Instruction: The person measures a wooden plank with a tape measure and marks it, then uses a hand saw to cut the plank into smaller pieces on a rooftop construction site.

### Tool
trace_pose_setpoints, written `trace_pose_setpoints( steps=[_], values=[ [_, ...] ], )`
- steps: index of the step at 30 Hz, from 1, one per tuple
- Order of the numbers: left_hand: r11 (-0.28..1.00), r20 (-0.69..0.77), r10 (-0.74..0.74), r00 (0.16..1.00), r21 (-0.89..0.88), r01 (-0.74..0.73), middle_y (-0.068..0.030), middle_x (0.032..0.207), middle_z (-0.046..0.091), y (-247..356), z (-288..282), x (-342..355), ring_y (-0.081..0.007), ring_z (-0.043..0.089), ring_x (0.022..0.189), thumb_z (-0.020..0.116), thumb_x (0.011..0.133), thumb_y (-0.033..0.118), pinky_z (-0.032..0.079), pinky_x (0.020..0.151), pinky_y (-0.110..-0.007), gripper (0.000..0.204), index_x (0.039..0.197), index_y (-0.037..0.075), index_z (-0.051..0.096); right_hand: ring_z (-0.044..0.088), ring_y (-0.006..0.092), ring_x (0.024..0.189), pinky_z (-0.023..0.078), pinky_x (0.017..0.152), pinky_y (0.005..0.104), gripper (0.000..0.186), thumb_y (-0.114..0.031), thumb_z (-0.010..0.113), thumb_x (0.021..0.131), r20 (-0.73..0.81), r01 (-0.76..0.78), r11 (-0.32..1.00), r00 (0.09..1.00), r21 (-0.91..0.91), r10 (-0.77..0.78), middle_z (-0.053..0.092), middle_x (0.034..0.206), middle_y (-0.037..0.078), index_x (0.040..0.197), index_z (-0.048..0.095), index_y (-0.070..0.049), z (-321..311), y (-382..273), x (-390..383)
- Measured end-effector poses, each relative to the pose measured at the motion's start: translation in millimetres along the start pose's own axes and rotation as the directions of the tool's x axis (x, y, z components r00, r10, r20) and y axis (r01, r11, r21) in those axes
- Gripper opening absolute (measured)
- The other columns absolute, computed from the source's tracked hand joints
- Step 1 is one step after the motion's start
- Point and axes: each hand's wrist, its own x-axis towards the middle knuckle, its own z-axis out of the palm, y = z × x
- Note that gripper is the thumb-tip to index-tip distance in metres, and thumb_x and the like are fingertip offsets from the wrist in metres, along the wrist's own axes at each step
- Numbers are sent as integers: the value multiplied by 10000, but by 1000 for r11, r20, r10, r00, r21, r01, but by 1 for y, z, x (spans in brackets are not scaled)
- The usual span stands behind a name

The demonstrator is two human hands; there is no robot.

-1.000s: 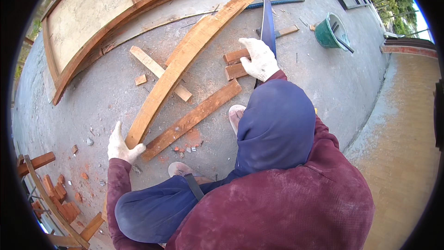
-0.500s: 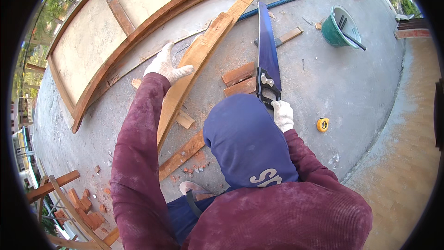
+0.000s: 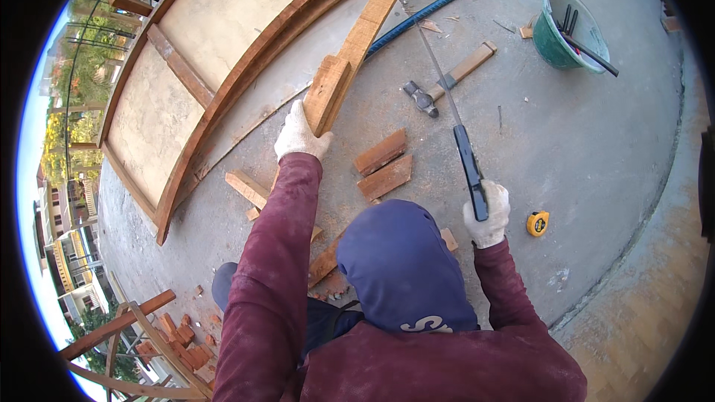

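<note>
My left hand (image 3: pixel 303 134), in a pale work glove, is closed around the near end of a short wooden block (image 3: pixel 325 93). That block lies against a long wooden board (image 3: pixel 381 9) running up and away to the right. My gloved right hand (image 3: pixel 488 214) grips the black handle of a handsaw (image 3: pixel 468 167). Its blade is seen nearly edge-on, pointing away from me, and crosses above the handle of a hammer (image 3: pixel 454 78) on the concrete. Two short wood offcuts (image 3: pixel 383 164) lie between my hands. My hooded head hides part of the floor below them.
A curved wooden frame with pale panels (image 3: pixel 238 93) lies on the left. A blue ribbed bar (image 3: pixel 439 6) rests beyond the board. On the right are a green bucket (image 3: pixel 555 41) with dark rods inside and a yellow tape measure (image 3: pixel 537 223). Broken bricks (image 3: pixel 182 339) are at lower left.
My left hand has moved right from the long board's side and closed on the short block. The handsaw has turned from flat to edge-on, and my right hand is slightly nearer me.
</note>
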Motion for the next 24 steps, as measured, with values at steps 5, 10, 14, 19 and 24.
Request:
trace_pose_setpoints(
  steps=[5,10,14,19,24],
  values=[
    [999,-91,37,995,38,-34,-207,1365,580,-7,11,4,-350,609,1258,837,753,342,508,1048,-452,905,1491,54,401,674,139,715,510,655,272,205,65,715,789,93,-159,980,984,120,149,700,792,70,983,700,0,-80,28,42],
    [999,-104,48,993,15,-46,-210,1354,582,-5,12,3,-353,603,1259,830,753,338,498,1062,-441,866,1458,34,429,652,154,627,521,591,280,194,-133,814,807,259,-72,914,965,400,-37,686,753,55,932,718,-20,-48,56,121],
    [1000,-78,28,997,-12,-29,-212,1351,582,8,6,7,-355,597,1266,833,751,313,492,1070,-439,849,1448,31,439,699,169,645,553,585,288,239,-123,859,768,264,29,849,944,528,-197,729,786,77,935,724,-18,22,61,158],
    [999,-74,14,997,-32,-17,-213,1343,584,0,6,5,-364,600,1257,830,742,287,493,1075,-441,850,1451,25,441,741,226,674,592,625,311,177,-72,820,750,326,58,831,903,553,-280,745,789,116,890,734,-8,63,56,179],
    [998,-63,8,998,-66,-12,-211,1338,586,-1,6,10,-363,605,1246,836,730,287,497,1068,-436,850,1440,22,452,745,259,710,594,656,332,207,-89,821,746,370,134,827,847,546,-382,747,825,133,909,720,-12,71,51,195]
  ],
)
